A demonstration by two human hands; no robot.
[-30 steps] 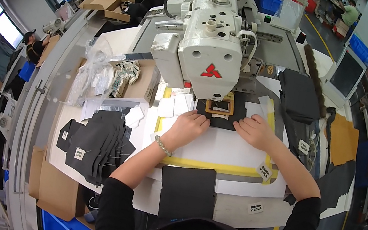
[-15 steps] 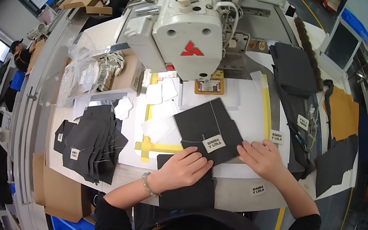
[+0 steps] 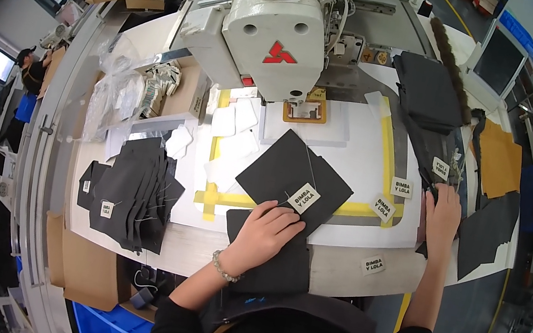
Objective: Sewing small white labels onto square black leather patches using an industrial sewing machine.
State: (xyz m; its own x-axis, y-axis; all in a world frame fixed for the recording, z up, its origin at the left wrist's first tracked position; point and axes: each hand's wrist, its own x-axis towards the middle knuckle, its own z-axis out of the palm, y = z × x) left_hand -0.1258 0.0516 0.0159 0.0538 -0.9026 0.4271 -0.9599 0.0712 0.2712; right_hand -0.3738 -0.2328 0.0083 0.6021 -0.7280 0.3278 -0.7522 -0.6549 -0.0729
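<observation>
My left hand [image 3: 266, 234] is curled over the lower edge of a black fabric piece [image 3: 271, 160] with a white label [image 3: 304, 197] and loose thread, gripping it. The piece lies tilted below the sewing machine's head [image 3: 270, 46], partly over more black fabric [image 3: 273, 271]. A yellow frame [image 3: 303, 120] with a clear plate sits under the head. At the right, my right hand [image 3: 443, 210] is closed on small dark snips [image 3: 434, 192], partly hidden by the fingers, beside dark strips. A few white labels [image 3: 384, 209] lie nearby.
Black pieces [image 3: 137, 193] are stacked at left, near a box of small items [image 3: 184, 88] and plastic bags [image 3: 116, 86]. Right are folded black fabric [image 3: 419, 86], mustard pieces [image 3: 498, 165] and a screen [image 3: 495, 61]. A co-worker [image 3: 34, 68] works at far left.
The black piece came out from under the machine head toward me, showing its label. My right hand released it and moved right onto the snips; my left hand stayed on it.
</observation>
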